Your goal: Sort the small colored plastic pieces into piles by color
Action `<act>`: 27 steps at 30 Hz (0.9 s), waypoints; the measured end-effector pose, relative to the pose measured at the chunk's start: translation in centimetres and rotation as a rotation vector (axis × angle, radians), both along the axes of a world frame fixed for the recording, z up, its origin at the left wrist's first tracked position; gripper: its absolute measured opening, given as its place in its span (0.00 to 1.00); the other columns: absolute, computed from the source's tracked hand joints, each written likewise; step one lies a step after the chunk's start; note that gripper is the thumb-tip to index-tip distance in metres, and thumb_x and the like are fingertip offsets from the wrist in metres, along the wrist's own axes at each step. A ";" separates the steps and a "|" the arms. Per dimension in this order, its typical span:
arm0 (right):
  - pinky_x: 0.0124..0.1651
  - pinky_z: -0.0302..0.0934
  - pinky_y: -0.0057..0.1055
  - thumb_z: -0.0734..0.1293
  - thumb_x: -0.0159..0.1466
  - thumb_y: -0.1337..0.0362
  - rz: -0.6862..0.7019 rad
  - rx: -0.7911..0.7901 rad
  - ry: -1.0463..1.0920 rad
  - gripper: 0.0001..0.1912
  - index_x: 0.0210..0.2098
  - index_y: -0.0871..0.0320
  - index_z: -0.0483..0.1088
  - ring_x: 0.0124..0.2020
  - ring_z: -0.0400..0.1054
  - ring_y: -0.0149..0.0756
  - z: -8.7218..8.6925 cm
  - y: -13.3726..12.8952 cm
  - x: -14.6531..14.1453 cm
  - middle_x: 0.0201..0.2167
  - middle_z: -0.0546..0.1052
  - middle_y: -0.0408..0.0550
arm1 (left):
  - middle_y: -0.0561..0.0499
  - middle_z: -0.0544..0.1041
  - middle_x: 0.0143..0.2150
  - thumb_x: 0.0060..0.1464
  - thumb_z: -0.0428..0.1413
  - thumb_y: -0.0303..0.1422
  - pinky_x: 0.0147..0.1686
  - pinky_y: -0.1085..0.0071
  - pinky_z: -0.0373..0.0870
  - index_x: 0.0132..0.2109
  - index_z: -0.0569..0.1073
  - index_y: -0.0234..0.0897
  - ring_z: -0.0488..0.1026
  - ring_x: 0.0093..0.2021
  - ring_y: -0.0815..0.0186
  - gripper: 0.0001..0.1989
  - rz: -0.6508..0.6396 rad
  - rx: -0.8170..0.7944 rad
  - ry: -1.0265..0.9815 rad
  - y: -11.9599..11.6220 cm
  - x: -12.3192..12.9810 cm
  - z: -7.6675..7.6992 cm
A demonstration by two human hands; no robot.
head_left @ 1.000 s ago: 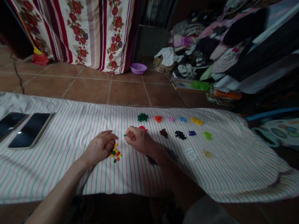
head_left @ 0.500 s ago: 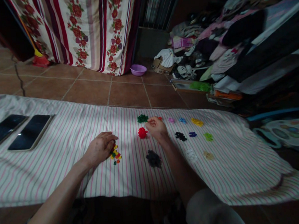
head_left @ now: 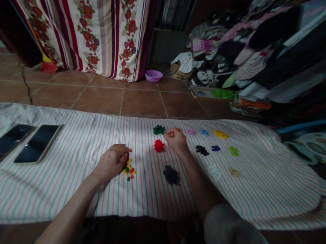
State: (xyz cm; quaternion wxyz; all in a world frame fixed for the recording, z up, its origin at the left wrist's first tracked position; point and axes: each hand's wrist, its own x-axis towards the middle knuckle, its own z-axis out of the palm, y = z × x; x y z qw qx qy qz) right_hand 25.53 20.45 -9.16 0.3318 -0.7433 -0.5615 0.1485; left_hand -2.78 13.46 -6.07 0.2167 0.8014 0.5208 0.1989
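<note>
Head view: the right hand pinches its fingertips together just beside the green pile, anything between them too small to tell. The left hand curls at the mixed pieces, grip unclear. Bare striped cloth runs left towards two phones; the red pile crowds near.

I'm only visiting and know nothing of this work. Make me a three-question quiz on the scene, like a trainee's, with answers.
1. True or false: the left hand is by the mixed coloured pieces.
2. Which of these is nearest the right hand: a) the yellow pile, b) the dark green pile, c) the lime pile?
3. How many phones lie on the striped cloth?

Key: 1 true; 2 b; 3 two.
</note>
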 end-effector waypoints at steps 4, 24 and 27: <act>0.38 0.62 0.30 0.64 0.52 0.64 -0.019 -0.019 -0.065 0.06 0.29 0.56 0.71 0.32 0.70 0.36 0.3 0.0 -0.6 0.26 0.76 0.44 | 0.45 0.79 0.48 0.57 0.44 0.31 0.57 0.59 0.68 0.46 0.77 0.37 0.71 0.56 0.59 0.18 -0.004 0.013 0.005 0.0 0.1 0.0; 0.43 0.66 0.31 0.63 0.53 0.65 0.088 -0.042 0.008 0.13 0.37 0.56 0.76 0.35 0.73 0.37 -0.8 0.4 0.6 0.31 0.80 0.45 | 0.45 0.78 0.48 0.58 0.44 0.31 0.57 0.60 0.68 0.46 0.77 0.35 0.71 0.55 0.60 0.18 -0.017 0.018 -0.006 0.1 0.1 -0.1; 0.44 0.66 0.32 0.63 0.54 0.66 0.090 -0.050 0.025 0.14 0.38 0.56 0.76 0.36 0.74 0.37 -0.9 0.5 0.4 0.32 0.80 0.45 | 0.45 0.78 0.48 0.58 0.44 0.31 0.56 0.60 0.68 0.46 0.77 0.36 0.71 0.54 0.60 0.18 -0.010 0.023 -0.009 0.1 0.1 0.0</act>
